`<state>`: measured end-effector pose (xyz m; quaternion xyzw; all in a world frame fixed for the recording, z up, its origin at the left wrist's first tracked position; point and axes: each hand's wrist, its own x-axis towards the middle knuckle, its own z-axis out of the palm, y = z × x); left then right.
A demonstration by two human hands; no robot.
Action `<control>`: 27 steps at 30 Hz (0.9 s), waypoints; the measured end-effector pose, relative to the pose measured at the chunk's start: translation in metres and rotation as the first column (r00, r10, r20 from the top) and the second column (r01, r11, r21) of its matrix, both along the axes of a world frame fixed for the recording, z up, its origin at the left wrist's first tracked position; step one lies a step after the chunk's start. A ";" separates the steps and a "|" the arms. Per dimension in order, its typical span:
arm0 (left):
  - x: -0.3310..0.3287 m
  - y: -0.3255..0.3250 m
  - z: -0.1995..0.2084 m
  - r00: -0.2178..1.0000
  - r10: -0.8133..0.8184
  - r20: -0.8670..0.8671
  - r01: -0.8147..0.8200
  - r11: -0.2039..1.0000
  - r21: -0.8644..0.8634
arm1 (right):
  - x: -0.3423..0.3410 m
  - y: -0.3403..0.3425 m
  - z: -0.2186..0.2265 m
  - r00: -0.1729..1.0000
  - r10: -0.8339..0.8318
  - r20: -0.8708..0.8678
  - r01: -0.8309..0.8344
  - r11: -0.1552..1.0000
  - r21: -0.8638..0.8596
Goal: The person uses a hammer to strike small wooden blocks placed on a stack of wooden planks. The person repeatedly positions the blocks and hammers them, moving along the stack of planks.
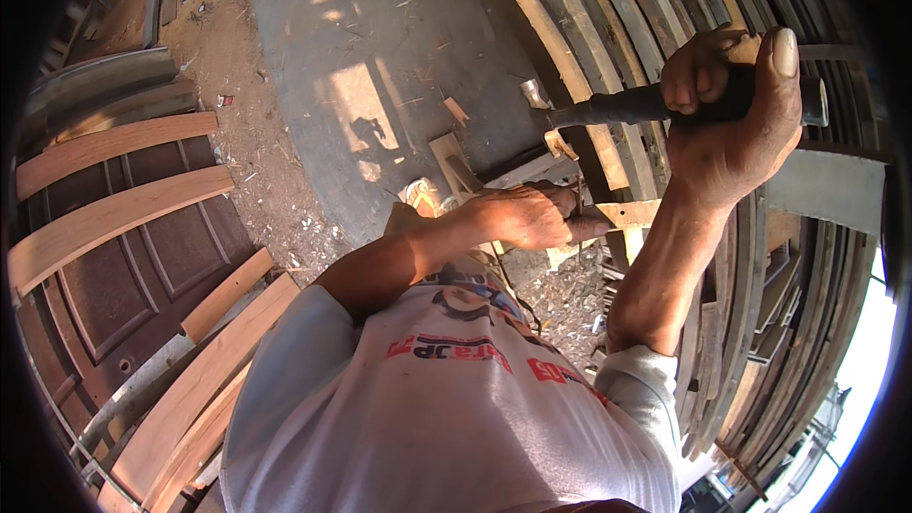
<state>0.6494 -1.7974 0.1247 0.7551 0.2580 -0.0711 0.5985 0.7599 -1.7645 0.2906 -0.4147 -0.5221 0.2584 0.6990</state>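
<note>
Planks (pixel 570 11) lie beside a sun-patched sheet (pixel 323 33). Right hand (pixel 730 138): fingers clamped on a hammer (pixel 622 106). Left hand (pixel 532 217): fingers unclear.

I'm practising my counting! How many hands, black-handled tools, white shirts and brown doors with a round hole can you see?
Hands: 2 (left hand, right hand)
Black-handled tool: 1
White shirt: 1
Brown door with a round hole: 1
Total: 5

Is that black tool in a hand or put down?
In a hand: the fingers of the right hand curl around the black tool, and both its ends poke out.
</note>
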 end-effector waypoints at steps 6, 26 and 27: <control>-0.027 0.013 0.012 0.988 -0.077 0.130 0.065 0.994 0.092 | 0.033 0.012 0.000 0.885 -0.443 -0.146 0.449 0.893 0.012; -0.166 0.121 -0.199 0.914 0.373 -0.160 -0.388 0.918 -0.079 | 0.190 0.017 -0.142 0.725 -0.567 0.390 0.636 0.335 -0.696; -0.169 0.131 -0.229 0.902 0.409 -0.139 -0.421 0.903 -0.080 | 0.181 0.020 -0.143 0.716 -0.559 0.418 0.650 0.315 -0.692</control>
